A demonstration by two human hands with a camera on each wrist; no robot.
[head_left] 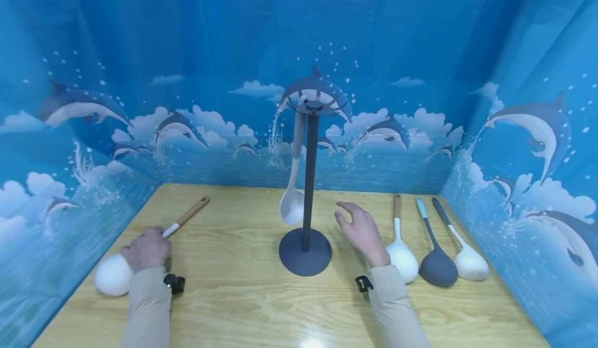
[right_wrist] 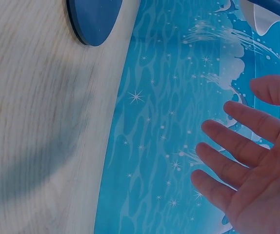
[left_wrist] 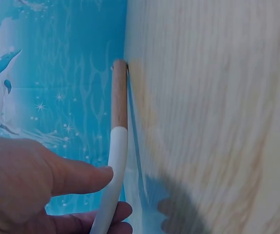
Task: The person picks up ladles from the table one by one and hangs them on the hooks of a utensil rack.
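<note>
left hand (head_left: 147, 249) pinches a wooden-handled ladle (left_wrist: 118, 146) near the left edge of the surface (head_left: 224, 306); right hand (head_left: 362, 231), fingers spread, holds nothing. one grey-handled ladle (head_left: 292, 206) already hangs on the stand (head_left: 310, 171); three more ladles (head_left: 439, 270) lie unhung toward the right edge.

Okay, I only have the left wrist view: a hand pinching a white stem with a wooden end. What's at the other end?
Observer: It's a ladle with a round white bowl.
Operator: And is the right hand holding something?
Observer: No, the right hand is empty.
Operator: Is anything hanging up?
Observer: Yes, a white spoon with a gray handle hangs from a dark stand.
</note>
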